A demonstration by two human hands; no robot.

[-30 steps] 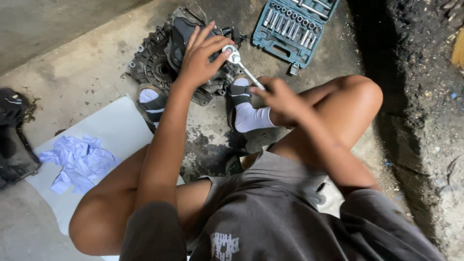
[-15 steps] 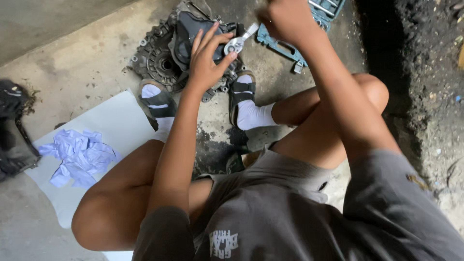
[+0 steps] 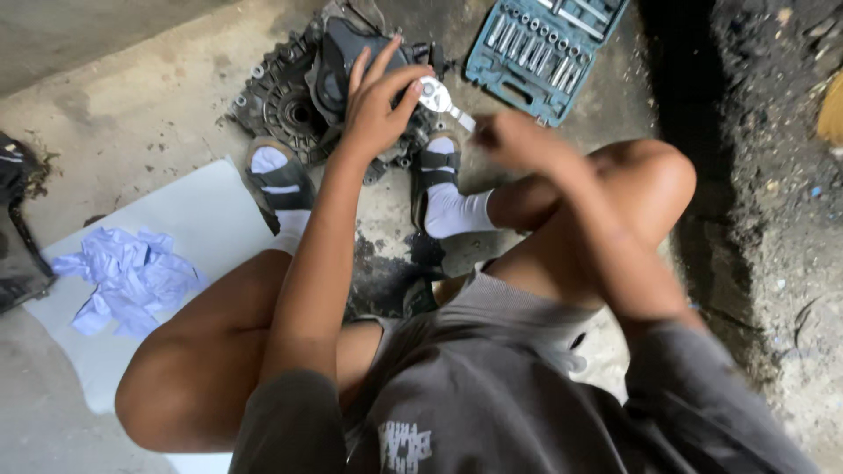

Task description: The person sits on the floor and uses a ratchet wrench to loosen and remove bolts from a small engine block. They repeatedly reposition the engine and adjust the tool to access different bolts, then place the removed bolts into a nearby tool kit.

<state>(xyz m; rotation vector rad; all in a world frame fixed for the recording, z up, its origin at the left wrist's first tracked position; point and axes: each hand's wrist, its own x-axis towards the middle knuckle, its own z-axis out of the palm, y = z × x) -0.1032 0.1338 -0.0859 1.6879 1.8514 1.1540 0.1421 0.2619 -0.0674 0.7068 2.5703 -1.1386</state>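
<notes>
I squat over a dark, greasy gearbox housing lying on the concrete floor between my sandalled feet. A silver ratchet wrench sits with its head on the housing's right side. My left hand rests on top of the housing, thumb and fingers steadying the ratchet head. My right hand is closed around the ratchet's handle end, low and to the right of the head; it is blurred by motion.
An open blue-green socket set case lies beyond the housing at the upper right. A white sheet with crumpled pale blue paper lies on the left. A dark object sits at the left edge. Rough dark ground runs along the right.
My right hand swung the ratchet handle from the upper right, near the socket case, back down toward my knee. My left hand stayed on the ratchet head.
</notes>
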